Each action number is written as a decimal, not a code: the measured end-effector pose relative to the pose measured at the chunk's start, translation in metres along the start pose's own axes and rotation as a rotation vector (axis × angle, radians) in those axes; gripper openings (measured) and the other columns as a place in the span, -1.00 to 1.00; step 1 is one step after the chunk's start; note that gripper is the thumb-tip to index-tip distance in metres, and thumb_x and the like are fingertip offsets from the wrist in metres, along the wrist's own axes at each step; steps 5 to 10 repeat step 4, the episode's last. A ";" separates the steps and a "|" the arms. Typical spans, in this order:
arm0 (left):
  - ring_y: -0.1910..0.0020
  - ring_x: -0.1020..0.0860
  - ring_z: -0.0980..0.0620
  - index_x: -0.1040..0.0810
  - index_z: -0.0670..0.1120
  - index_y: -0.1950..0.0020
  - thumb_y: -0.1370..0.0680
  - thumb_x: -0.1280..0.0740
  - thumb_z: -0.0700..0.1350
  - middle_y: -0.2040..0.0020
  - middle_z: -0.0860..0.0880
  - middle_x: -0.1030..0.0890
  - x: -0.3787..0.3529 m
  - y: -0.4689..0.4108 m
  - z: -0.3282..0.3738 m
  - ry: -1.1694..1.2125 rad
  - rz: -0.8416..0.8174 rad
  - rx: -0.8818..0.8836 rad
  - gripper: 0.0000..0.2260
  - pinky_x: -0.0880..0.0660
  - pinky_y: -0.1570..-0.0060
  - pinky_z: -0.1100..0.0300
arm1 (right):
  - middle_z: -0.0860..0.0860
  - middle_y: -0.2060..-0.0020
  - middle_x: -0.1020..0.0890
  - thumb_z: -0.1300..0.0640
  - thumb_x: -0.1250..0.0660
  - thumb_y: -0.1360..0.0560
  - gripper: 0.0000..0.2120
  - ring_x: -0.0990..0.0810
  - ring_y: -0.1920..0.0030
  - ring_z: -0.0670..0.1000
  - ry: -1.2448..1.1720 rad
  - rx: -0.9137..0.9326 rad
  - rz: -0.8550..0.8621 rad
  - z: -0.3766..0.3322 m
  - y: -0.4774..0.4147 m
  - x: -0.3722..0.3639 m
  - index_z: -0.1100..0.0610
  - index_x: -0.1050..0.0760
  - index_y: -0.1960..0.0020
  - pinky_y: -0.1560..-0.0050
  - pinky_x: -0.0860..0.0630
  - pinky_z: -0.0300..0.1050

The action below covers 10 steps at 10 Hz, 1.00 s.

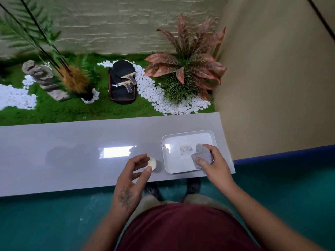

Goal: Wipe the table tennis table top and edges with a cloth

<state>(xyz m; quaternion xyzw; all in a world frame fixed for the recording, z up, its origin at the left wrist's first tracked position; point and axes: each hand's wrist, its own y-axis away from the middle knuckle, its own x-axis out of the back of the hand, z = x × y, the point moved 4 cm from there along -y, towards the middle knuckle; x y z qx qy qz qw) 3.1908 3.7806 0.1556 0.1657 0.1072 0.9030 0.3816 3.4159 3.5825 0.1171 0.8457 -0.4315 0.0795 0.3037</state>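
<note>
Left hand (pixel 130 181), fingers loose, perhaps touches ball (pixel 152 163); right hand (pixel 215 165) grips cloth (pixel 204 154) over tray (pixel 172 160).

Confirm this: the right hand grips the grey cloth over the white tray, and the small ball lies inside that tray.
Not quite: the head view shows the small ball lying outside the white tray, on the grey ledge to its left, near the left hand. The right hand does grip the grey cloth over the tray.
</note>
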 end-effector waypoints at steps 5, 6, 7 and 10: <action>-0.35 -0.64 0.12 -0.60 0.18 -0.38 -0.62 -0.42 0.12 -0.31 0.16 -0.69 -0.040 -0.020 0.020 -0.005 0.072 0.021 -0.67 -0.56 -0.24 0.07 | -0.10 -0.27 -0.65 0.07 -0.47 -0.63 -0.67 -0.61 -0.37 -0.02 -0.111 0.028 0.099 -0.030 -0.057 0.067 -0.03 -0.49 -0.35 -0.49 -0.49 0.08; -0.35 -0.64 0.12 -0.60 0.18 -0.38 -0.62 -0.42 0.12 -0.31 0.16 -0.69 -0.040 -0.020 0.020 -0.005 0.072 0.021 -0.67 -0.56 -0.24 0.07 | -0.10 -0.27 -0.65 0.07 -0.47 -0.63 -0.67 -0.61 -0.37 -0.02 -0.111 0.028 0.099 -0.030 -0.057 0.067 -0.03 -0.49 -0.35 -0.49 -0.49 0.08; -0.35 -0.64 0.12 -0.60 0.18 -0.38 -0.62 -0.42 0.12 -0.31 0.16 -0.69 -0.040 -0.020 0.020 -0.005 0.072 0.021 -0.67 -0.56 -0.24 0.07 | -0.10 -0.27 -0.65 0.07 -0.47 -0.63 -0.67 -0.61 -0.37 -0.02 -0.111 0.028 0.099 -0.030 -0.057 0.067 -0.03 -0.49 -0.35 -0.49 -0.49 0.08; -0.35 -0.64 0.12 -0.60 0.18 -0.38 -0.62 -0.42 0.12 -0.31 0.16 -0.69 -0.040 -0.020 0.020 -0.005 0.072 0.021 -0.67 -0.56 -0.24 0.07 | -0.10 -0.27 -0.65 0.07 -0.47 -0.63 -0.67 -0.61 -0.37 -0.02 -0.111 0.028 0.099 -0.030 -0.057 0.067 -0.03 -0.49 -0.35 -0.49 -0.49 0.08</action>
